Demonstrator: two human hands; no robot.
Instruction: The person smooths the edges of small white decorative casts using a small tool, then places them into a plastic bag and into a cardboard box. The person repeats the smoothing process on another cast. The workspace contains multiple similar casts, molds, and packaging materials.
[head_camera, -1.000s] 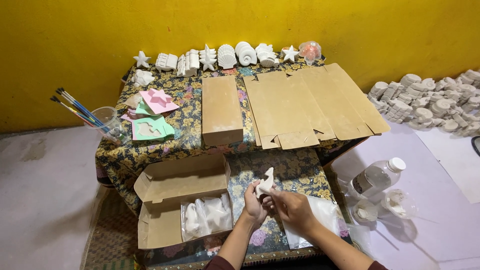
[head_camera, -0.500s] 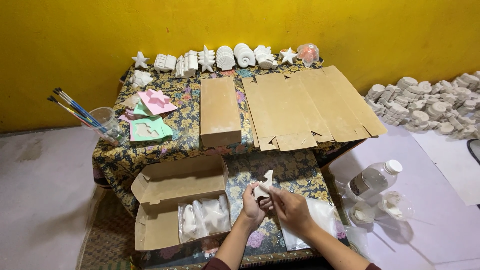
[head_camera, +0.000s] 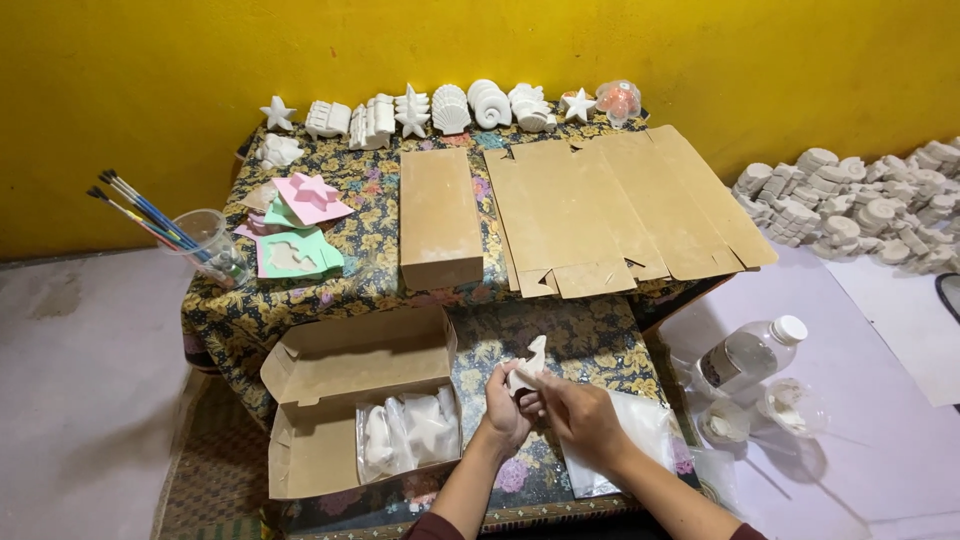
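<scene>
While both hands meet at the lower middle of the frame, a small white plaster figure (head_camera: 530, 366) sits pinched between them, its narrow top poking up above the fingers. The left hand (head_camera: 503, 412) curls around the figure's left side and base, and the right hand (head_camera: 578, 418) closes its fingertips on the right side, so both are pressed to the piece above the patterned cloth of the counter (head_camera: 590, 345). Just to the left of the hands lies an open cardboard box (head_camera: 345, 385) with its lid folded back, and inside its lower right part is a clear bag of white casts (head_camera: 410, 435). Beneath and to the right of the right hand lies a clear plastic sheet (head_camera: 640, 430). Farther up, at the centre of the frame, a closed brown box (head_camera: 438, 215) lies lengthwise, and a flat unfolded carton (head_camera: 625, 205) lies just to its right. At the middle left are pink and green moulds (head_camera: 295, 230), and beside them a clear cup of paintbrushes (head_camera: 200, 245). Along the yellow wall at the top stands a row of white plaster shapes (head_camera: 450, 108): stars, shells and others. On the floor at the lower right lies a clear bottle with a white cap (head_camera: 750, 352), and at the right edge a heap of white plaster pieces (head_camera: 860, 205).
</scene>
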